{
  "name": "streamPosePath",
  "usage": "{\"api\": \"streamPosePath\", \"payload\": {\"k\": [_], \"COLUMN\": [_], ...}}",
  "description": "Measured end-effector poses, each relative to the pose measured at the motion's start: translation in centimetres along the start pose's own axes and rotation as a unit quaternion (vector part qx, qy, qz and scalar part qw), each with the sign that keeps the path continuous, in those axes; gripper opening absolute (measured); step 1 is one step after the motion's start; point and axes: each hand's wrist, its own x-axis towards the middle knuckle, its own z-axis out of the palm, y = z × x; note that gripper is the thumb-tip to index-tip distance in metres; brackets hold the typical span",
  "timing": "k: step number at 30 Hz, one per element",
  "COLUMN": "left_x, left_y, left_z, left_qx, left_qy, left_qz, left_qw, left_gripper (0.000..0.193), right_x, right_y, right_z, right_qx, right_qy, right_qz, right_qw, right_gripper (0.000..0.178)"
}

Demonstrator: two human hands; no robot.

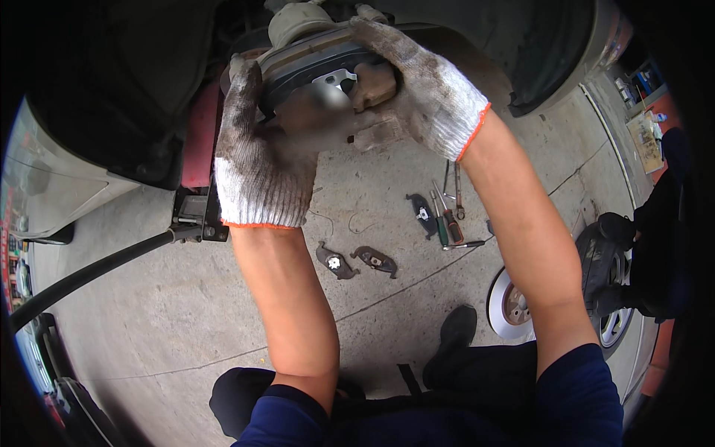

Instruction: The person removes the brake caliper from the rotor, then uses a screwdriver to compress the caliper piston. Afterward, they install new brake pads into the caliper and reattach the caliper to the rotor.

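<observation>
Both my hands wear soiled white knit gloves with orange cuffs and are raised into the wheel opening of a car. Between them is a brake caliper [376,83], brown and rusty, with a shiny metal piece showing inside it. My left hand [261,167] is closed around its left side, thumb up and fingers curled under the front. My right hand [436,89] grips the right side, its upper fingers reaching over the top. A blurred patch hides the caliper's lower middle and some fingertips.
On the concrete lie brake pads [337,262], screwdrivers [453,226], a wrench [459,201] and a ratchet [463,244]. A brake disc [499,313] and a wheel [592,268] are at right, beside another person [659,253]. A black jack handle [97,274] slants in from the left.
</observation>
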Motion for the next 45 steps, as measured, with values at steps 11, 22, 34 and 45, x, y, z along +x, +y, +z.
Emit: {"api": "streamPosePath", "payload": {"k": [11, 22, 34, 45], "left_x": [0.2, 0.0, -0.1, -0.1], "left_y": [-0.6, -0.8, -0.8, -0.9], "left_z": [1.1, 2.1, 2.0, 1.1], "left_qx": [-0.072, -0.083, -0.037, -0.019], "left_qy": [0.034, 0.094, 0.125, 0.041], "left_qz": [0.004, 0.017, 0.023, 0.013], "left_qw": [0.997, 0.992, 0.991, 0.999], "left_gripper": [0.044, 0.039, 0.036, 0.039], "right_x": [0.9, 0.6, 1.2, 0.8], "right_y": [1.1, 0.9, 1.4, 0.4], "right_z": [-0.8, -0.6, -0.8, -1.7], "right_qx": [0.1, 0.086, 0.114, 0.119], "right_qy": [-0.023, -0.008, -0.007, -0.039], "right_qz": [0.005, 0.02, -0.003, 0.027], "right_qw": [0.995, 0.996, 0.993, 0.992], "right_gripper": [0.049, 0.04, 0.036, 0.035]}}
